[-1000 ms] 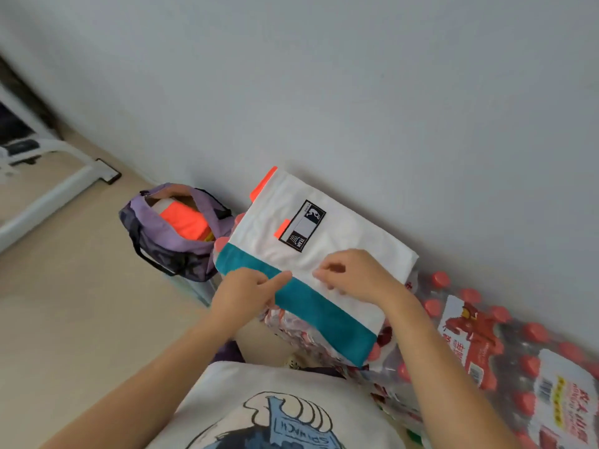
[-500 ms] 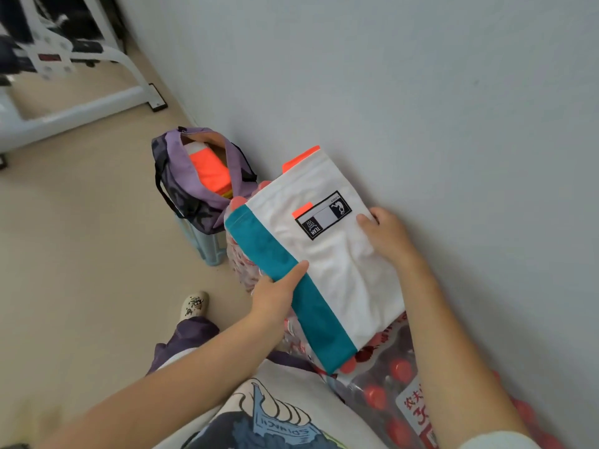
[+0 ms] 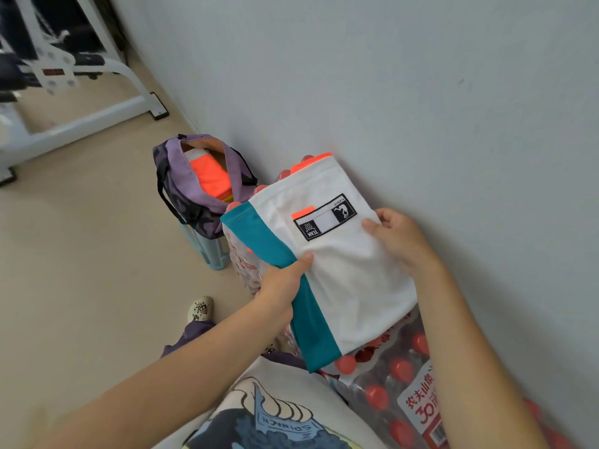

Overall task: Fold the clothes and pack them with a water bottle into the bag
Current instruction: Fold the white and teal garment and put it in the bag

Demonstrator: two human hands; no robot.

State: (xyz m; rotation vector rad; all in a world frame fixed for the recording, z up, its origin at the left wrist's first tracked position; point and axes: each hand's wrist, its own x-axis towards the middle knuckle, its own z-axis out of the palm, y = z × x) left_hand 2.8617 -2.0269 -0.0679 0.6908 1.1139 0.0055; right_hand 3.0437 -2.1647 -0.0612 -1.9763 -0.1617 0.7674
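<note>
A folded garment [image 3: 343, 273], white with a teal band, an orange edge and a black label, is held flat above a shrink-wrapped pack of water bottles [image 3: 398, 384] with red caps. My left hand [image 3: 285, 280] grips its near teal edge, thumb on top. My right hand [image 3: 398, 238] grips its far right edge by the wall. To the left, a purple bag [image 3: 181, 176] stands open on a pale blue stool [image 3: 210, 251]. Inside the bag lies a folded orange and white garment [image 3: 207, 173].
A grey wall [image 3: 421, 92] runs close along the right. The beige floor [image 3: 81, 254] spreads to the left. A white metal frame [image 3: 84, 121] with a black foot stands at the top left. My slipper [image 3: 201, 308] shows below the stool.
Both hands shifted from the top of the folded garment to its edges and lifted it off the bottle pack. The view swung left and down, showing more floor and the frame.
</note>
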